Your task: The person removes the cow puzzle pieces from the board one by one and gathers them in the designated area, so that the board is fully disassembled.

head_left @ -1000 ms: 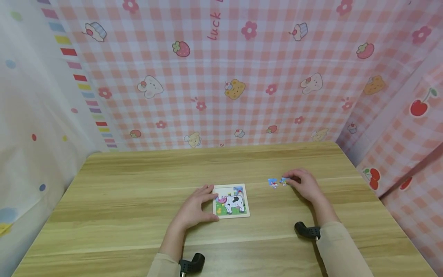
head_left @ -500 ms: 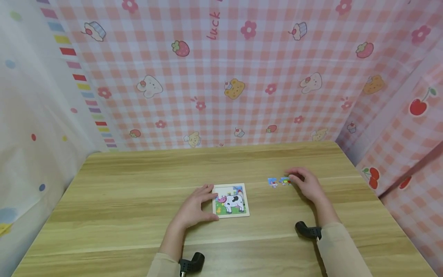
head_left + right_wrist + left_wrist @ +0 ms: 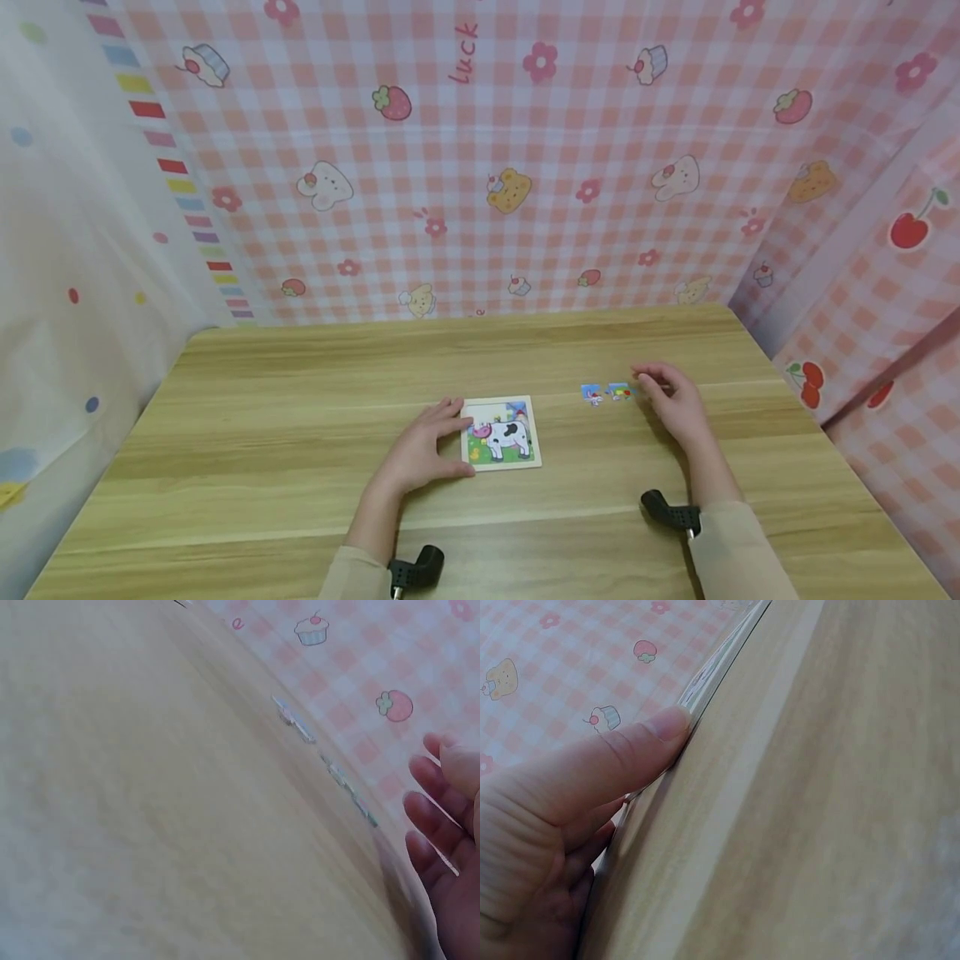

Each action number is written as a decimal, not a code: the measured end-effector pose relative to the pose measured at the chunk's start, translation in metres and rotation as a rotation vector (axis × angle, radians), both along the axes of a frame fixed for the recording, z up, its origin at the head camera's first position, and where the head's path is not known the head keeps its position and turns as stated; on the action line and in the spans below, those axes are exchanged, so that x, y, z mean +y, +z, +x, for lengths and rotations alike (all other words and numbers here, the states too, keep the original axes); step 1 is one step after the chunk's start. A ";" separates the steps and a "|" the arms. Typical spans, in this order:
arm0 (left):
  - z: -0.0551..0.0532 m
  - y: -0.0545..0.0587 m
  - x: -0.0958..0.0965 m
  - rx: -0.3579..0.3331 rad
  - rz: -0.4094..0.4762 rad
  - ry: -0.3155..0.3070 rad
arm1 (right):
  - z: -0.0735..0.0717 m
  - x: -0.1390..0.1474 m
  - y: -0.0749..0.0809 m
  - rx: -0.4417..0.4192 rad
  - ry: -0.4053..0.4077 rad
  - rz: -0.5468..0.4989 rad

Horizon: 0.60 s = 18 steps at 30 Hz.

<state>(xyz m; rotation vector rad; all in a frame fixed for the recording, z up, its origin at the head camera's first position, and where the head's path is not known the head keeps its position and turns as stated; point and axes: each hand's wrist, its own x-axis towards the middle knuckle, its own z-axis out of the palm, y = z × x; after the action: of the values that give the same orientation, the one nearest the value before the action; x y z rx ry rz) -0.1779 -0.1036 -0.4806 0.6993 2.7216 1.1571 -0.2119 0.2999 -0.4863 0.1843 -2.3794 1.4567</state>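
A small square jigsaw puzzle (image 3: 501,446) in a pale wooden frame, with a cow picture, lies on the table; its upper left part is blank. My left hand (image 3: 420,448) holds the frame at its left side, thumb at the near left corner and fingers along the left and far edges. In the left wrist view, the thumb (image 3: 649,739) presses against the frame's edge. To the right lie two loose pieces, a blue puzzle piece (image 3: 591,394) and a blue-green puzzle piece (image 3: 619,391). Just right of them, my right hand (image 3: 678,404) hovers with loosely bent fingers, holding nothing.
The wooden table (image 3: 300,500) reaches back to a pink checked curtain (image 3: 450,167). A white dotted curtain (image 3: 75,250) hangs on the left. Black camera mounts (image 3: 670,512) are strapped to both wrists.
My right hand has let go of the blue-green puzzle piece and drawn off to the right, uncovering it. The left hand and the framed puzzle have stayed in place.
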 end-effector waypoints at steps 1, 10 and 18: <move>0.000 0.000 0.000 -0.002 -0.004 0.002 | 0.001 -0.001 0.001 -0.003 0.014 -0.010; 0.000 0.000 0.000 -0.007 0.004 0.008 | 0.010 -0.026 0.011 -0.053 0.198 0.052; 0.000 0.001 0.000 0.004 -0.005 0.000 | 0.014 -0.060 0.015 -0.065 0.352 0.102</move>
<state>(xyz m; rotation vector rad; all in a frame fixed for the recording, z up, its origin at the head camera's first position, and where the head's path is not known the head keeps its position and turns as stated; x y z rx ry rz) -0.1783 -0.1036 -0.4801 0.7025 2.7270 1.1494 -0.1977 0.2399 -0.4717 0.6175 -2.5719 1.5062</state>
